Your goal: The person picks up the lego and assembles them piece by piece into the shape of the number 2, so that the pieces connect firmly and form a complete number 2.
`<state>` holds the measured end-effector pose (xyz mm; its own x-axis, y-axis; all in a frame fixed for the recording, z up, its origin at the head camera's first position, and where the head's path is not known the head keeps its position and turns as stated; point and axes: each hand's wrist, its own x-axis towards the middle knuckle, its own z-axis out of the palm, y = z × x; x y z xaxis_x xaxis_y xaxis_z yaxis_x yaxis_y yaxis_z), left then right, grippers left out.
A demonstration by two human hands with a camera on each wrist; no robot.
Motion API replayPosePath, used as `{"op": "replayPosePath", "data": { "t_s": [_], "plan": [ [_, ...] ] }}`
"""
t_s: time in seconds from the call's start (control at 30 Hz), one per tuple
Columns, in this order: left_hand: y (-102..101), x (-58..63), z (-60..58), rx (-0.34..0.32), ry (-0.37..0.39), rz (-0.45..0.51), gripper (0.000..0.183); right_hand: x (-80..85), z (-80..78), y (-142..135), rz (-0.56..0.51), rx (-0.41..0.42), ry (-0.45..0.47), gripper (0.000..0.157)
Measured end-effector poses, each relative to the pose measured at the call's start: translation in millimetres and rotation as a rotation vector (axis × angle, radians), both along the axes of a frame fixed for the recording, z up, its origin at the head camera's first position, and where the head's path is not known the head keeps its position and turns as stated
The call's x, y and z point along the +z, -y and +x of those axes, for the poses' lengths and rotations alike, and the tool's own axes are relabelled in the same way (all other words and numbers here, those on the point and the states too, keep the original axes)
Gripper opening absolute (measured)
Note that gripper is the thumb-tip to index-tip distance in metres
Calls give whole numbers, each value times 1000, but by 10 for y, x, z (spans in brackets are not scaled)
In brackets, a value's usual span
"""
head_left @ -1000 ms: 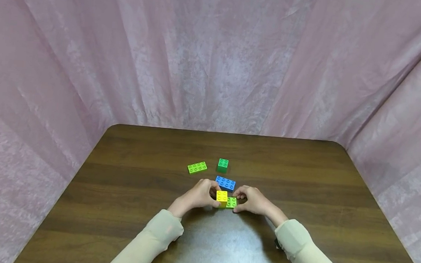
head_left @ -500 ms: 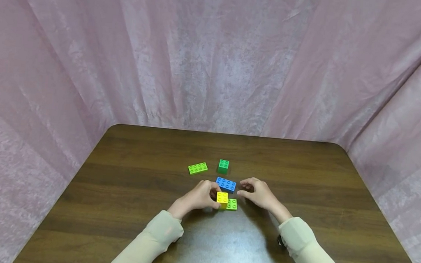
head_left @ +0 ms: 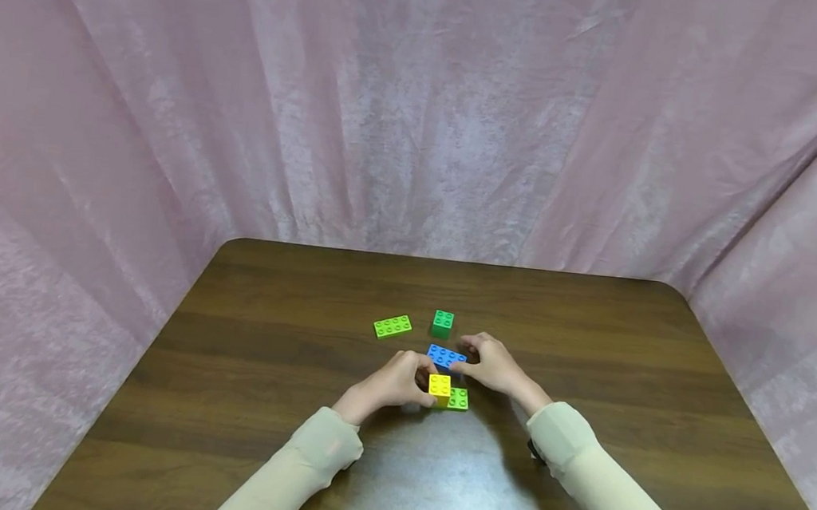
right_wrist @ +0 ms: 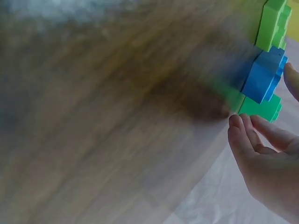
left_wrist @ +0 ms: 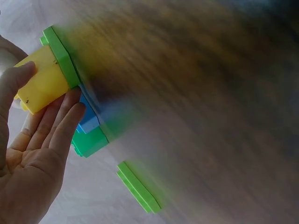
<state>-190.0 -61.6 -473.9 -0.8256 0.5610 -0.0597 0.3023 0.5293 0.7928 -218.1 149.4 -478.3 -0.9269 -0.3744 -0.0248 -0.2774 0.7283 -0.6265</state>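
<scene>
In the head view my left hand [head_left: 400, 382] pinches a yellow brick [head_left: 439, 385] between thumb and fingers. That brick sits on the left half of a light green plate [head_left: 459, 399], whose right studs show. The left wrist view shows the thumb on the side of the yellow brick [left_wrist: 42, 79], with the fingers opposite. My right hand [head_left: 496, 366] is at the right end of a blue brick [head_left: 447, 357], thumb and fingers spread apart. In the right wrist view its fingertips lie beyond the blue brick [right_wrist: 262, 79], with the thumb on the near side.
A dark green brick [head_left: 442, 324] stands just behind the blue one. Farther left lies a second light green plate [head_left: 392, 327], flat on the brown wooden table [head_left: 264, 356]. Pink curtains [head_left: 463, 115] hang behind the table.
My right hand has left the right end of the front plate and moved back to the blue brick. My left hand keeps its grip on the yellow brick. The head view has shifted slightly.
</scene>
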Motion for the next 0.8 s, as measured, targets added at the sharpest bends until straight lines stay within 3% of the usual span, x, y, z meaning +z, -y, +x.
{"op": "replayPosePath", "data": {
  "t_s": [0.37, 0.8],
  "plan": [
    [0, 1, 7, 3, 8, -4, 26, -8, -28, 89, 112, 47, -7, 66],
    [4, 15, 4, -7, 8, -1, 25, -2, 26, 148, 181, 45, -57, 54]
  ]
}}
